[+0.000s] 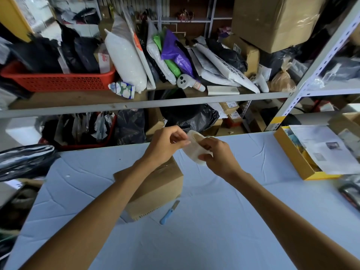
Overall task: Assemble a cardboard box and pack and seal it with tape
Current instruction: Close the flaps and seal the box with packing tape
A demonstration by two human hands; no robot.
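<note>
A shiny black bag point(25, 160) is lying at the far left edge of the table point(214, 240), which is wearing a pale blue cloth. Further in, the cardboard box point(155, 191) is sitting closed on the cloth, partly hidden under the left forearm. The left hand point(165, 145) is hovering above the box's far end, its fingers curled and its thumb and forefinger pinching at the rim of the roll of tape point(196, 151); it is probably picking at the loose end, though the blur is hiding it. A small blue knife point(169, 212) is lying just beside the box's right side. The right hand point(220, 154) is gripping the roll in the air, fingers wrapped around it. At the right edge a yellow box point(294, 158) is holding papers point(327, 149).
</note>
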